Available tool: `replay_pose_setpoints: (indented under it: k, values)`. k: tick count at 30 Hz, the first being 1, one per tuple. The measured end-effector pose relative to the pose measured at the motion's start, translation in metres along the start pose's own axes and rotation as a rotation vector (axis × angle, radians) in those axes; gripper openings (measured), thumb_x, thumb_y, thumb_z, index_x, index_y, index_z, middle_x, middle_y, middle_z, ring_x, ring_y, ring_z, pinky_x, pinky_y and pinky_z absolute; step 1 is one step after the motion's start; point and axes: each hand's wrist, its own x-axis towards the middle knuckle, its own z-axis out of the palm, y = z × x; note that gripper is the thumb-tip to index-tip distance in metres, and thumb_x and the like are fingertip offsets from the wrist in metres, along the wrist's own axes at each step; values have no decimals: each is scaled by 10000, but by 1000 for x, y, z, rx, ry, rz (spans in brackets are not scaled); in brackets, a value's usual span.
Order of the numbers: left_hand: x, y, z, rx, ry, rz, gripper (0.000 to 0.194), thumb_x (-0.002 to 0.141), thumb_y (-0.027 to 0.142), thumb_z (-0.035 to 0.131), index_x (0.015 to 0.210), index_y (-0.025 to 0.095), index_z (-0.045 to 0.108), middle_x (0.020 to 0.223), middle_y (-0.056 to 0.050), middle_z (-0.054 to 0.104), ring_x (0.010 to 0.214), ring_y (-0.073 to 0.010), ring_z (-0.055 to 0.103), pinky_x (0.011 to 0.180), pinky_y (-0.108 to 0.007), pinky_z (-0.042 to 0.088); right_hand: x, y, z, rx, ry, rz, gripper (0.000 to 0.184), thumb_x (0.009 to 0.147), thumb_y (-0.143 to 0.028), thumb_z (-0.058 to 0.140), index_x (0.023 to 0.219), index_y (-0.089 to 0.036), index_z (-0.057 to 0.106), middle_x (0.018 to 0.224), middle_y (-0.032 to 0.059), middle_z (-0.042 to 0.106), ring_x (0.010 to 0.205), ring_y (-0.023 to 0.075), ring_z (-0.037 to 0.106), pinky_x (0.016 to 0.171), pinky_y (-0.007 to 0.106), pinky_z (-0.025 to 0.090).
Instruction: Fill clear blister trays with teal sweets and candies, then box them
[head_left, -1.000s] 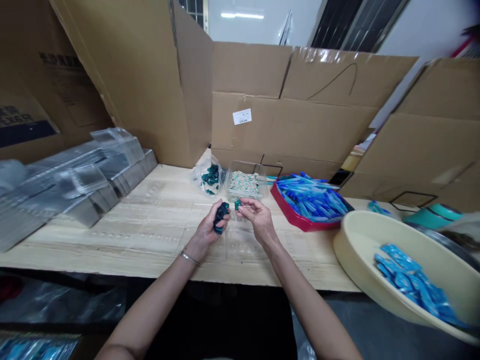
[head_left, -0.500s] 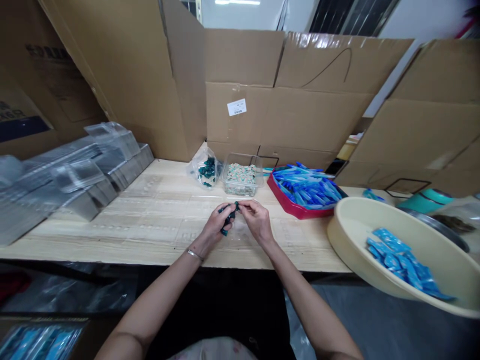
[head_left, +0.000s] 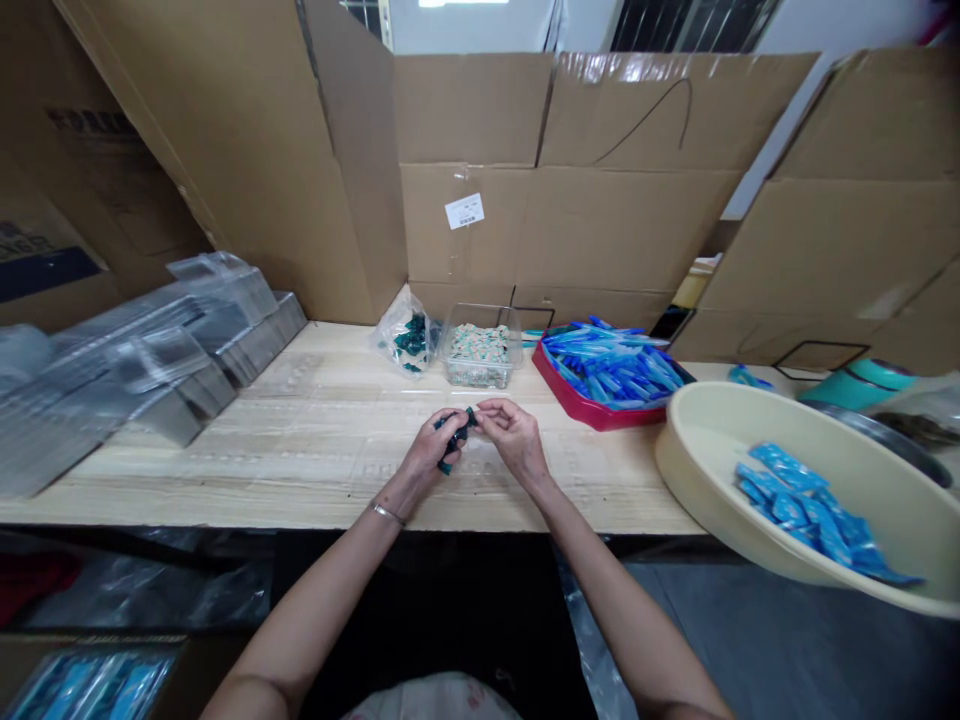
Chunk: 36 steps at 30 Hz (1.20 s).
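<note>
My left hand [head_left: 435, 443] is closed around a dark green item [head_left: 451, 445] that looks like a small plastic piece or strip; its exact kind is too small to tell. My right hand [head_left: 514, 435] meets it at the top end, thumb and forefinger pinched together. Whatever lies between those fingertips is too small to make out. Behind my hands stands a clear plastic box [head_left: 480, 372] filled with small white and green pieces. Beside it on the left is a clear bag [head_left: 390, 335] with dark green pieces in it.
A red tray [head_left: 570, 402] heaped with blue slender pieces [head_left: 611, 365] stands to the right. The cream basin [head_left: 697, 450] holds blue packets [head_left: 810, 510] and overhangs the table edge. Clear plastic boxes [head_left: 172, 400] are stacked at left. Cardboard [head_left: 465, 260] walls the back.
The view has shifted slightly. My hands stay together over the table, the right fingertips now slightly apart from the top of the dark green item.
</note>
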Motion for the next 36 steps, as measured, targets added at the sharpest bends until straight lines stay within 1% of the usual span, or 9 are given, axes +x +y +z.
replay_pose_setpoints:
  k: [4,6,10,13,15,22,28,33,36]
  values:
    - [-1,3,-4,-8,-29,-20,308,638,348,718,808,145,561,670,14,514,455,-33,447,317,-120,182,0,1,0,49,-2,12,358,624,-410,737,798,-185,519,739,13,628,695,167,646,681,344,577]
    - [-2,3,-5,-1,-14,-12,312,635,357,720,804,148,562,660,17,513,454,-36,449,317,-119,185,-2,3,2,17,33,-35,329,671,-405,702,805,-194,488,748,14,618,690,166,644,677,346,576]
    - [-7,0,-4,70,61,59,312,645,380,719,825,158,596,578,40,489,412,-35,405,315,-126,208,-11,7,10,-358,155,-312,129,820,-324,547,841,-205,501,814,39,593,741,164,623,696,318,556]
    - [-12,-1,-2,192,105,157,290,654,382,715,812,157,622,521,53,459,392,-39,371,318,-140,233,-17,9,15,-637,126,-488,76,867,-240,452,869,-204,518,832,57,594,765,173,605,726,327,531]
    - [-14,0,-3,247,102,201,257,666,370,705,793,160,626,513,54,454,390,-43,368,323,-148,242,-18,10,16,-712,85,-538,94,874,-203,422,878,-202,517,826,59,593,771,177,600,732,329,522]
    - [-15,5,-10,375,64,270,155,685,293,678,770,169,638,547,44,483,390,-47,355,340,-167,241,-18,9,15,-663,66,-520,76,864,-177,436,911,-199,492,823,38,585,724,155,599,691,292,520]
    - [-16,9,-13,370,103,264,100,631,185,686,721,172,645,492,52,474,426,-67,383,407,-171,278,-24,2,18,-838,-84,-681,157,854,-108,381,864,-203,506,835,64,592,842,197,588,789,346,487]
    - [-17,12,-15,384,138,300,97,617,165,684,707,184,656,554,31,521,473,-79,411,428,-170,293,-26,5,20,-730,-2,-658,134,868,-138,397,944,-207,483,862,55,579,805,180,595,741,316,506]
    - [-23,16,-13,412,151,305,112,637,198,679,747,182,664,573,24,528,456,-73,391,406,-171,281,-29,-2,22,-800,-55,-737,158,873,-118,368,929,-198,491,854,69,572,845,199,578,777,342,492]
